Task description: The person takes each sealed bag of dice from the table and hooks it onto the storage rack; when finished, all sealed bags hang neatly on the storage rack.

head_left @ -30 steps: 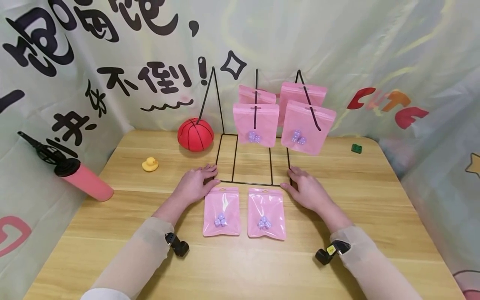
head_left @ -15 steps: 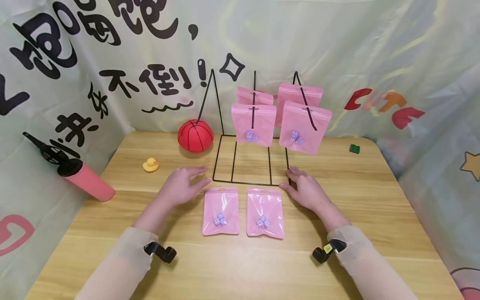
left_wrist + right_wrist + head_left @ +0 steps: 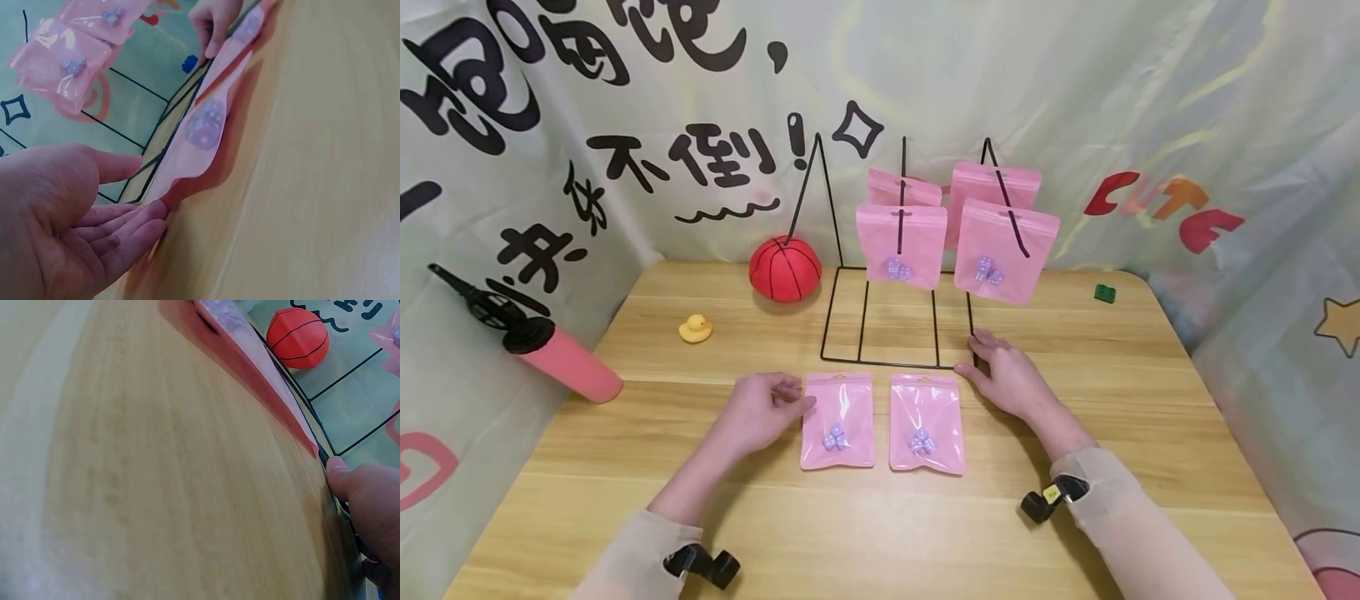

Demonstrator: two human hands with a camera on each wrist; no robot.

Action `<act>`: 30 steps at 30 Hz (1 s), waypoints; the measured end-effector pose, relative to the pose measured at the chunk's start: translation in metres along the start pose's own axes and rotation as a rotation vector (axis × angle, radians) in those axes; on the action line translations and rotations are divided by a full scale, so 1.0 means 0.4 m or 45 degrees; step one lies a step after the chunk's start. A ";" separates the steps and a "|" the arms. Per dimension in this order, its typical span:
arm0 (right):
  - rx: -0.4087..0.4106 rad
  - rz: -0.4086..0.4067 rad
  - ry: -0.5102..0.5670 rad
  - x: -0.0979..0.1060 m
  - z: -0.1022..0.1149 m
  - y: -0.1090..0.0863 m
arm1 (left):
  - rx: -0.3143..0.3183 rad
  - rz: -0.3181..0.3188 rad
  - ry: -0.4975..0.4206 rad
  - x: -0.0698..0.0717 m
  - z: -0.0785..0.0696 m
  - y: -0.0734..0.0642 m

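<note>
Two pink zip bags of lilac dice lie flat in front of a black wire display rack (image 3: 887, 363). At the side edge of the left bag (image 3: 835, 408) is my left hand (image 3: 763, 417). In the left wrist view its fingers reach the bag's edge while the thumb (image 3: 122, 167) stays raised and apart. The right bag (image 3: 927, 404) lies untouched beside it. My right hand (image 3: 1011, 379) grips the rack's front right corner, thumb at the front bar and fingers at the side bar. In the right wrist view those fingers are partly hidden.
Several similar pink bags (image 3: 917, 237) hang from the rack's middle and right hooks. Behind on the left sits a red ball (image 3: 786, 271), near a yellow rubber duck (image 3: 696, 328). A pink bottle (image 3: 571, 364) lies toward the left edge; a green toy brick (image 3: 1105, 293) is back right.
My left hand has let go of the rack's front left corner, swung out left, then come down toward the left bag's edge. My right hand has stayed on its corner.
</note>
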State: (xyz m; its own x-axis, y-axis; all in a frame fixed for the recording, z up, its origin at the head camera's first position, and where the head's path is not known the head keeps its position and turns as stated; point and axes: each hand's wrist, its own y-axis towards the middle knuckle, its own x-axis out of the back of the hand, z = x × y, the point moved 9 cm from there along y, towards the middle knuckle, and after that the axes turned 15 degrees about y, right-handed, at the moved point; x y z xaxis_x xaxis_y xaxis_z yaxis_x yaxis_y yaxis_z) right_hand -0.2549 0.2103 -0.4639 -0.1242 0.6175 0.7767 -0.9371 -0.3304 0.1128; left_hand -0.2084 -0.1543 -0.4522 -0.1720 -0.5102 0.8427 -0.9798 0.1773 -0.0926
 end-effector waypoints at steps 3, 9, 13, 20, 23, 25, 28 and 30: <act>-0.007 -0.004 0.002 0.002 -0.001 0.001 | 0.104 0.062 -0.107 -0.020 0.012 -0.003; -0.025 -0.003 0.005 0.000 0.000 0.002 | 0.273 0.151 -0.375 -0.058 0.036 -0.003; -0.025 0.000 0.004 -0.004 0.000 0.003 | 0.242 0.163 -0.425 -0.069 0.036 0.000; -0.037 0.002 0.012 -0.004 -0.001 0.002 | 0.095 0.156 -0.450 -0.065 0.019 0.004; -0.050 0.009 0.010 -0.004 -0.004 0.000 | 0.078 0.142 -0.495 -0.060 0.015 0.008; -0.060 0.011 0.010 -0.004 -0.006 -0.001 | 0.066 0.134 -0.525 -0.056 0.010 0.009; -0.064 0.013 0.012 -0.005 -0.007 -0.002 | 0.052 0.122 -0.552 -0.048 0.001 0.009; -0.065 0.011 0.014 -0.005 -0.007 -0.002 | 0.022 0.099 -0.532 -0.038 -0.009 0.008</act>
State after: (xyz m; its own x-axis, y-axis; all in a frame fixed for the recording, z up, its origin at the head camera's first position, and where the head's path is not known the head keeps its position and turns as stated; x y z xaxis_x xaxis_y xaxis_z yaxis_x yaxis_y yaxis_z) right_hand -0.2547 0.2114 -0.4674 -0.1360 0.6228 0.7705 -0.9513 -0.2993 0.0741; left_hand -0.2087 -0.1432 -0.4634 -0.2683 -0.7937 0.5460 -0.9633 0.2163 -0.1589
